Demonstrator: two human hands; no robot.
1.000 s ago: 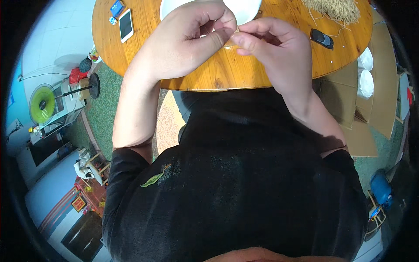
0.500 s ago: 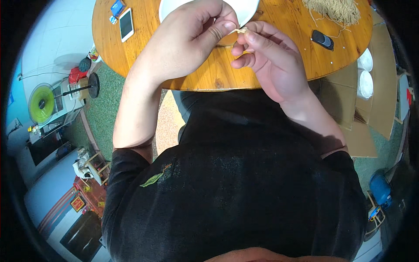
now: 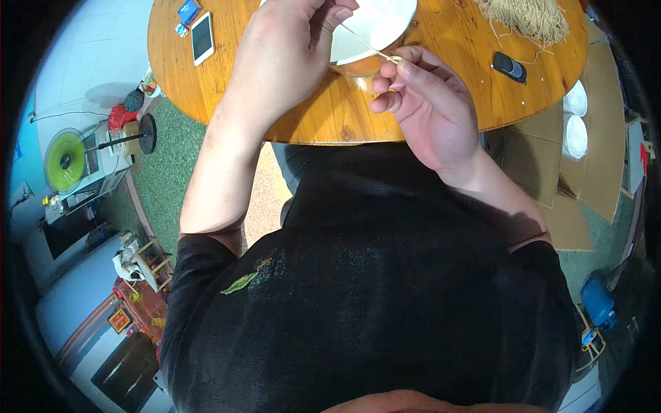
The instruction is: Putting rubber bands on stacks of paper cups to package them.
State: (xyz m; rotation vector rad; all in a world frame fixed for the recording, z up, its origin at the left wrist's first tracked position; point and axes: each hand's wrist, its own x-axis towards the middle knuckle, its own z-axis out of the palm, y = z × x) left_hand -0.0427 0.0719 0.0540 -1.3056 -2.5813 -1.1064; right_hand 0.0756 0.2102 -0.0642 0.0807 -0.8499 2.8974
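A thin beige string (image 3: 363, 43) runs taut and slanting between my two hands. My left hand (image 3: 292, 51) pinches its upper end between thumb and fingers, over the rim of a white bowl (image 3: 382, 20). Lower and to the right, my right hand (image 3: 434, 93) grips the other end between thumb and forefinger, where a small knot or loop shows at the fingertips. Its remaining fingers are loosely curled. Part of the bowl is hidden behind my left hand.
On the round wooden table (image 3: 344, 113) lie a white phone (image 3: 202, 38), a small blue packet (image 3: 188, 12), a dark oval device (image 3: 509, 67) and a heap of beige strings (image 3: 527, 19). Cardboard (image 3: 530, 165) and white round containers (image 3: 575, 136) stand at the right.
My left hand has moved up and left, away from the right hand, drawing the string out between them. My right hand has shifted slightly down and right.
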